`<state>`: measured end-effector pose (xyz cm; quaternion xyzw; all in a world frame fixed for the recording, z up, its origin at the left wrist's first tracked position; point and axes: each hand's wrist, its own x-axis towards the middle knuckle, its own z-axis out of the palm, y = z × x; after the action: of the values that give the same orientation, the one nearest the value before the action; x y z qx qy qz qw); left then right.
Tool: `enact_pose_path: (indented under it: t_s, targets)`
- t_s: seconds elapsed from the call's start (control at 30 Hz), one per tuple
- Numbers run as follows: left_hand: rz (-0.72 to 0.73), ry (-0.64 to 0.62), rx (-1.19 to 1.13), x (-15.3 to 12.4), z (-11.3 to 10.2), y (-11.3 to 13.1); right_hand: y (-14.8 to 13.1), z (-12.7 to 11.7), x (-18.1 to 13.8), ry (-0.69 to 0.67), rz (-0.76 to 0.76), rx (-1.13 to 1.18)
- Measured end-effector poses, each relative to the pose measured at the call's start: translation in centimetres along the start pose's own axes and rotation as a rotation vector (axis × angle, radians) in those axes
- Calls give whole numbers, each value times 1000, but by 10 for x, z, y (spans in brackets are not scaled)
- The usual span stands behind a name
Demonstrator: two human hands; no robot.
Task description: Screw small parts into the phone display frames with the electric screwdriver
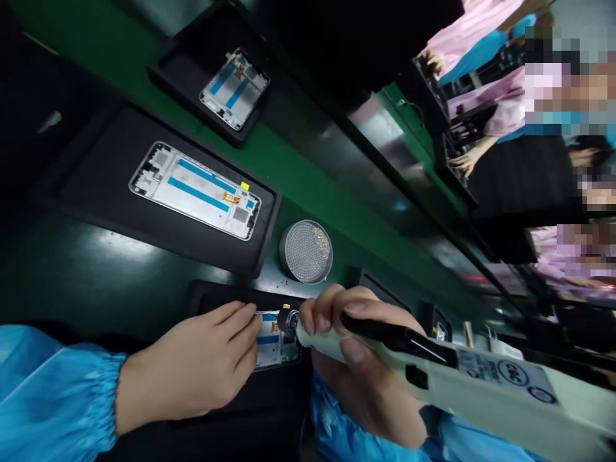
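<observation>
My right hand (366, 359) is wrapped round a pale green electric screwdriver (481, 398), its fingers on the black lever. The screwdriver's metal nose points at the upper right end of a phone frame (276, 343) in a black tray (269, 398). Whether the bit touches the frame is hidden. My left hand (212, 359) lies over the left part of that frame, fingers together and bent, their tips on its upper edge. Blue strips, an orange flex connector and a yellow tab show on the frame.
Beyond my hands stands a round grey screw dish (305, 253) with small screws at one side. A second phone frame (197, 190) lies in a black tray (96, 160), a third (235, 88) farther off. Across the bench, people in pink sleeves (510, 115) work.
</observation>
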<state>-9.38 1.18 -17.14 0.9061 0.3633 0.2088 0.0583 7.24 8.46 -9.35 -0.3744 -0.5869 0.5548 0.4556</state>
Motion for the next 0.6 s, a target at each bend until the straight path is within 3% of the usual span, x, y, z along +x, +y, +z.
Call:
enact_pose_path:
  t_s: [0.6]
  targets:
    - [1,17,-36,4,-4,1,5,2,-3,-16,56,-43]
